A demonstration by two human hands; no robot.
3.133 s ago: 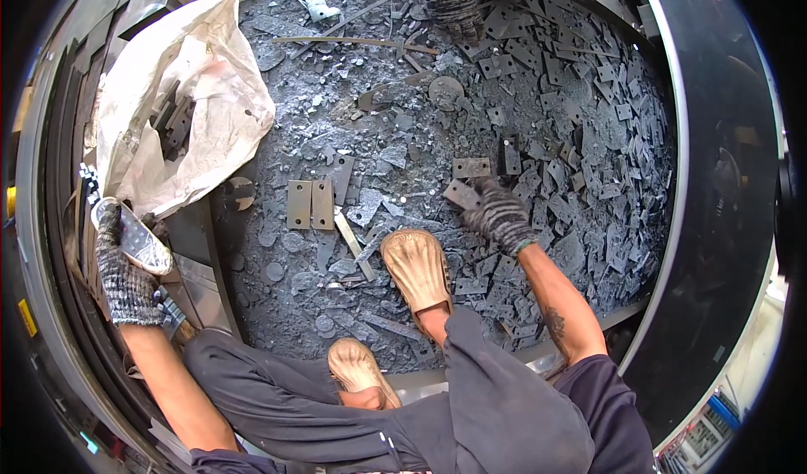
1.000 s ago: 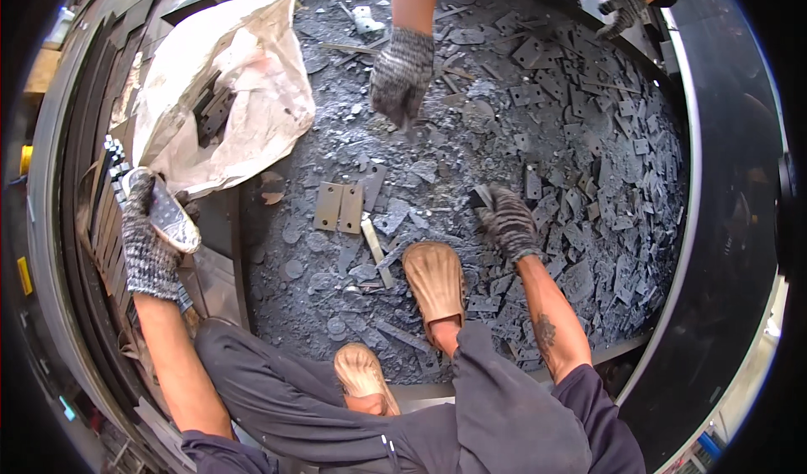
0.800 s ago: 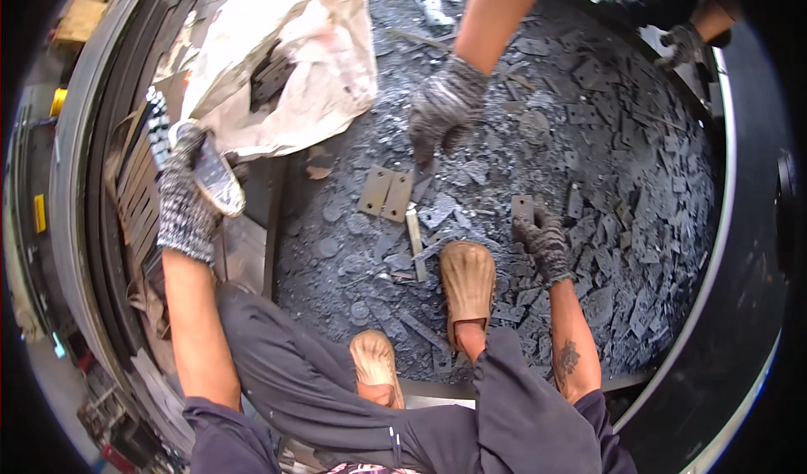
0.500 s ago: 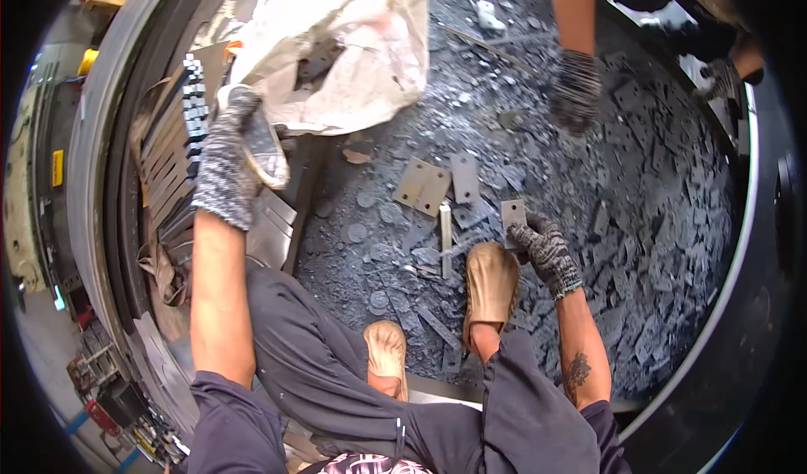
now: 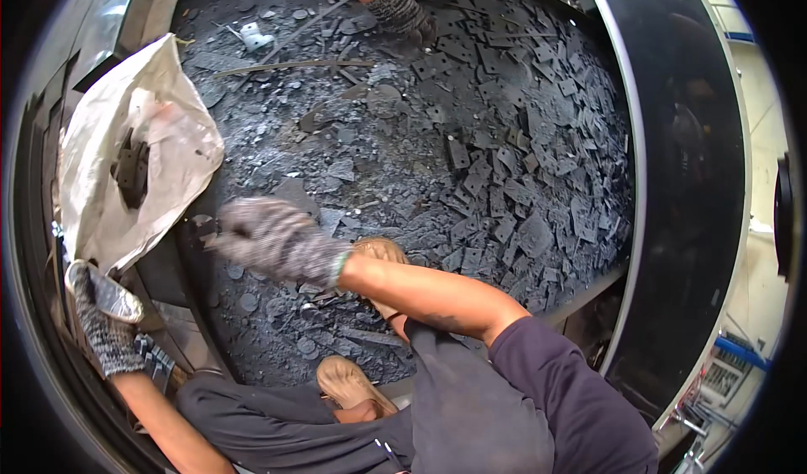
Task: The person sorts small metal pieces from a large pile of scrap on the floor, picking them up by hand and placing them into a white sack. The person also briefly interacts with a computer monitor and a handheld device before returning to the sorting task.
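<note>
A pale woven sack (image 5: 189, 129) lies at the left, its mouth gaping, with flat dark metal plates (image 5: 130, 167) inside. My left hand (image 5: 105, 327), in a grey knit glove, is closed at the sack's lower corner. Against those fingers is a pale oblong piece (image 5: 118, 297) whose kind I cannot make out. My right hand (image 5: 282, 239), gloved too, reaches across to the left, its fingertips short of the sack. Motion smears its fingers, so whether it holds anything is unclear. Under it lie dark scrap and a larger flat piece (image 5: 294, 195).
Dark metal offcuts (image 5: 504, 171) and grit cover the bed around my two tan clogs (image 5: 349, 381). Another person's gloved hand (image 5: 403, 16) reaches into the scrap at the far side. A thin strip (image 5: 294, 66) lies there. A raised metal edge (image 5: 626, 79) bounds the right.
My right hand, which held a small metal plate with a hole, has swung left toward the sack. The view has turned, so the sack and left hand appear farther left and lower.
</note>
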